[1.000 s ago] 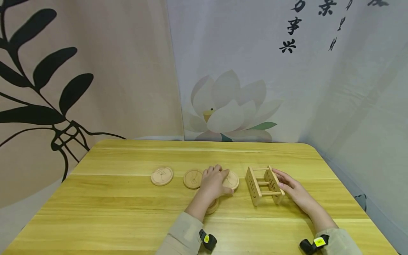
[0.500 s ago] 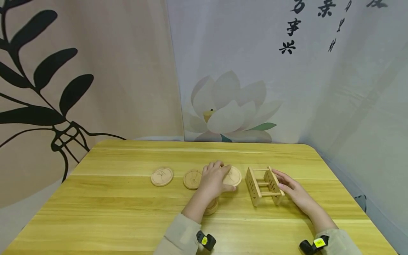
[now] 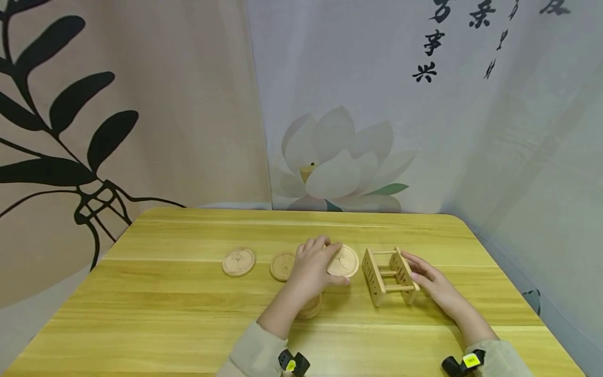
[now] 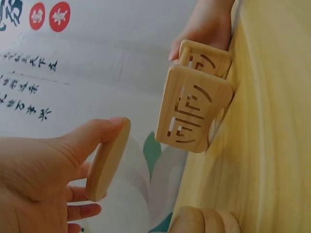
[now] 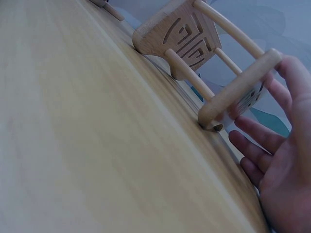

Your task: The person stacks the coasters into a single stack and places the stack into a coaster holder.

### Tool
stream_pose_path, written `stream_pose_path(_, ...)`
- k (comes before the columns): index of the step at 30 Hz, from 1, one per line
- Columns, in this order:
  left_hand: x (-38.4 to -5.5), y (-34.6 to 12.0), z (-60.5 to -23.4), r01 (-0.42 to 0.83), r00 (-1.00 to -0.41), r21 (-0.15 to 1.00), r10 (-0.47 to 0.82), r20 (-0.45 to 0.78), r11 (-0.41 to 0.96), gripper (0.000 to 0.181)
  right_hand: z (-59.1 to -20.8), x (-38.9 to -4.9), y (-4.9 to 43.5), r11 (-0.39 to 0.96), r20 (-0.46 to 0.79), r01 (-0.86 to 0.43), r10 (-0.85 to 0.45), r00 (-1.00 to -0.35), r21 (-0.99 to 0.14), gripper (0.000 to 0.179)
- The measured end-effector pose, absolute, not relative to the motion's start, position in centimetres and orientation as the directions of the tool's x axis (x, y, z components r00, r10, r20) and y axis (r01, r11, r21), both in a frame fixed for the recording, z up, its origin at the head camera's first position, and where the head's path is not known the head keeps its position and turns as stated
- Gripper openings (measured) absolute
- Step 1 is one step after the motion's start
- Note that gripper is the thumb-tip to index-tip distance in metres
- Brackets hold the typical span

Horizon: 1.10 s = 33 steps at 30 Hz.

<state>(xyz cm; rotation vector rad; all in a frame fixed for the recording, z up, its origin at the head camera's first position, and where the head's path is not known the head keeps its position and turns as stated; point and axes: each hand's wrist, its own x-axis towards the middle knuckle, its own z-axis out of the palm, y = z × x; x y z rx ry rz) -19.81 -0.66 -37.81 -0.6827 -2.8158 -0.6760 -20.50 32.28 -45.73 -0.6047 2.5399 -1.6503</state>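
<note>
My left hand point(image 3: 311, 264) pinches a round wooden coaster point(image 3: 344, 261) with a flower engraving, between thumb and fingers. In the left wrist view the coaster point(image 4: 111, 160) is seen edge-on, tilted and off the table. To its right stands a wooden coaster rack point(image 3: 388, 277), two cut-out side panels joined by rods. My right hand point(image 3: 435, 285) holds the rack's right panel, thumb and index finger at its upper edge. In the right wrist view the other fingers point(image 5: 257, 155) lie loosely bent beside it. No coaster shows between the panels.
On the wooden table point(image 3: 165, 314), one coaster point(image 3: 238, 262) lies at the left. Another coaster point(image 3: 282, 266) lies partly behind the left hand. A short coaster stack point(image 3: 310, 309) sits under the left wrist. A printed curtain point(image 3: 353, 78) hangs behind the table.
The left hand has raised the coaster off the table and tilted it, shifting it slightly right and nearer the rack. The right hand and rack stay in place.
</note>
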Motion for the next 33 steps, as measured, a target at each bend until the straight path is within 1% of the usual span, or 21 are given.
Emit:
stream_pose_path(6, -19.2, -1.2, -37.8, 0.489, -0.871, 0.414, 0.404, 0.280, 0.768, 0.084, -45.6, -20.4, 32.2, 0.367, 0.166, -0.300, -0.353, -0.921, -0.881, 0.048)
stream_pose_path(16, -18.5, -2.5, -38.7, 0.525, -0.849, 0.421, 0.423, 0.317, 0.740, 0.083, -45.8, -20.5, 32.2, 0.342, 0.179, -0.308, -0.360, -0.916, -0.888, 0.048)
stream_pose_path(26, -17.9, -3.9, -39.5, 0.561, -0.823, 0.447, 0.414, 0.388, 0.696, 0.084, -45.8, -20.5, 32.3, 0.317, 0.179, -0.306, -0.372, -0.911, -0.898, 0.048)
stream_pose_path(33, -17.5, -4.9, -40.1, 0.578, -0.813, 0.469, 0.429, 0.392, 0.668, 0.082, -45.7, -20.5, 32.4, 0.319, 0.189, -0.318, -0.376, -0.907, -0.893, 0.048)
